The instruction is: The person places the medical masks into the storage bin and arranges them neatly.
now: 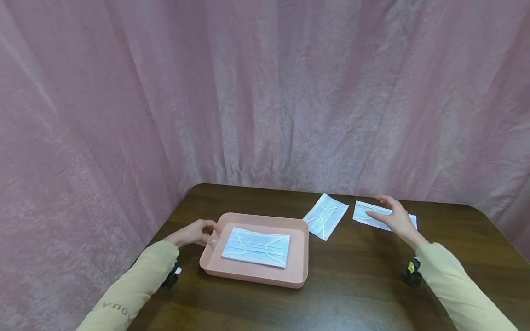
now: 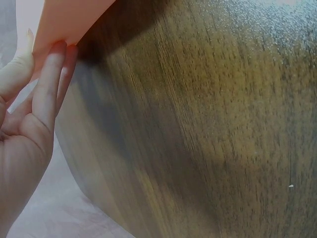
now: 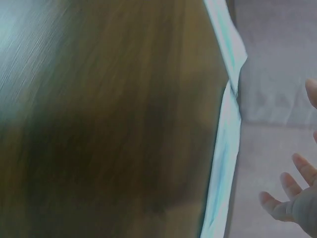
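Observation:
A pink tray (image 1: 299,250) stands on the table, with a light-blue face mask (image 1: 256,247) with white ear loops lying flat in it. My left hand (image 1: 193,233) pinches the tray's left wall. In the left wrist view the thumb and fingers of that hand (image 2: 34,114) lie on opposite faces of the tray wall (image 2: 74,20). Over a face mask (image 1: 364,213) at the back right hovers my right hand (image 1: 396,220), fingers spread, partly covering it. The right wrist view shows those fingers (image 3: 292,186) apart and holding nothing. Another face mask (image 1: 327,215) lies slanted behind the tray's right corner.
The brown wooden table (image 1: 352,280) has rounded back corners. A pink curtain (image 1: 265,101) hangs behind it and along the left side. The two masks outside the tray lie near the table's back edge.

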{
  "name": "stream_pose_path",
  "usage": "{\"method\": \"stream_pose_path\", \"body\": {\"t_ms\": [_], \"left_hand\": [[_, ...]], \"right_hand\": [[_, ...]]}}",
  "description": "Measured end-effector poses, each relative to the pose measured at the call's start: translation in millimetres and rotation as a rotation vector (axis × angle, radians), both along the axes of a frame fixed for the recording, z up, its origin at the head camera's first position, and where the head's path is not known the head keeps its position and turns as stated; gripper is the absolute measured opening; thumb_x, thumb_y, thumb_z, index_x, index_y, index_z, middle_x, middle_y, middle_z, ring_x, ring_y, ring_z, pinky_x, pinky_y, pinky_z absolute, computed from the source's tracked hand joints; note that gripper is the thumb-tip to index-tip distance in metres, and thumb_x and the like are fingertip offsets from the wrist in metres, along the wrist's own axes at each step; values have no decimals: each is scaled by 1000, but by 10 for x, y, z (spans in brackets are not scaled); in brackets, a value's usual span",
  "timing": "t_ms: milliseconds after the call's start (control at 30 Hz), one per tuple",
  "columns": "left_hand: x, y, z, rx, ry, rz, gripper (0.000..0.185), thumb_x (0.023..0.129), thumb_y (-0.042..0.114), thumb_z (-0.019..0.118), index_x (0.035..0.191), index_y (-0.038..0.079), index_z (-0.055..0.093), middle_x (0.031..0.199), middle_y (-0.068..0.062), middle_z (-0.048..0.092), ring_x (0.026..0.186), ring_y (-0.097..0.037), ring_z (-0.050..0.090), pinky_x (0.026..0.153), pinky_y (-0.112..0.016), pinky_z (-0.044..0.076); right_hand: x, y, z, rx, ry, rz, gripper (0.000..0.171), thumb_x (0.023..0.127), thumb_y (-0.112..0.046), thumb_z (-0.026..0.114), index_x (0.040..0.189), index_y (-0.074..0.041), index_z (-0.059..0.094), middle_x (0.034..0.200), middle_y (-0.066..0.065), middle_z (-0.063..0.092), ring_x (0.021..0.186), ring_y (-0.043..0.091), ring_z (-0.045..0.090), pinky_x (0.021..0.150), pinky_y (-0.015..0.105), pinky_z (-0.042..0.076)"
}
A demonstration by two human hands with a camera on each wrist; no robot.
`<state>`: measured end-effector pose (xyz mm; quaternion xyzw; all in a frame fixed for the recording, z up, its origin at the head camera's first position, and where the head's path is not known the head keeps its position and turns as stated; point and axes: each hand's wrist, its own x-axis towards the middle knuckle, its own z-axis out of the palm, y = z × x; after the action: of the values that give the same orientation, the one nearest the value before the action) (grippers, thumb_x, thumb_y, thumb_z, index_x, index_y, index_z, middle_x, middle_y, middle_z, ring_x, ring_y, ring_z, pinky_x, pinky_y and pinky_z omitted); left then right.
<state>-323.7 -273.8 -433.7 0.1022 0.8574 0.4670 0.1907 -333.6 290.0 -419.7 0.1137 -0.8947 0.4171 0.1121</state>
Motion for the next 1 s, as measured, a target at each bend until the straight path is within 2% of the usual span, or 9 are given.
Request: {"method": "stream_pose_path", "body": {"t_ms": [233,333,467,600,833,1000], "left_hand": [[19,4,7,-18,-8,20,30,76,-6,66,105,-3,57,102,-14,47,77,-23,55,71,-39,49],[-5,-6,-7,-9,7,4,29,76,-7,66,104,-4,56,100,-14,48,76,-22,55,70,-39,49],[-25,-14,-20,8,19,-12,30,76,-9,66,104,-6,56,98,-13,49,74,-21,54,68,-40,50],[-24,-10,-21,19,13,-23,31,76,-8,66,104,-8,54,99,-14,49,74,-21,54,67,-39,50],[-23,-11,-5,12,4,-30,31,76,-8,66,104,-8,54,100,-15,49,77,-22,54,67,-38,50],[-21,-8,10,5,4,-27,32,76,-8,66,105,-8,54,100,-15,49,78,-22,54,68,-38,50]], "right_hand": [[82,383,-166,81,-33,-64,59,86,-31,62,123,11,42,124,35,33,111,51,29,84,61,26],[103,547,-245,113,-46,-110,53,88,-27,60,119,13,45,117,35,38,100,48,37,77,57,33],[125,729,-338,143,-59,-137,48,86,-18,62,115,15,45,109,39,42,93,46,41,73,54,35],[129,847,-404,160,-82,-148,46,84,-15,63,113,16,45,108,42,41,97,51,40,76,58,34],[80,937,-463,178,-154,-139,50,86,-21,62,114,17,45,116,42,36,101,51,37,80,58,32],[43,948,-482,249,-97,-134,46,85,-20,64,109,18,50,113,44,38,101,53,37,79,59,31]]}}
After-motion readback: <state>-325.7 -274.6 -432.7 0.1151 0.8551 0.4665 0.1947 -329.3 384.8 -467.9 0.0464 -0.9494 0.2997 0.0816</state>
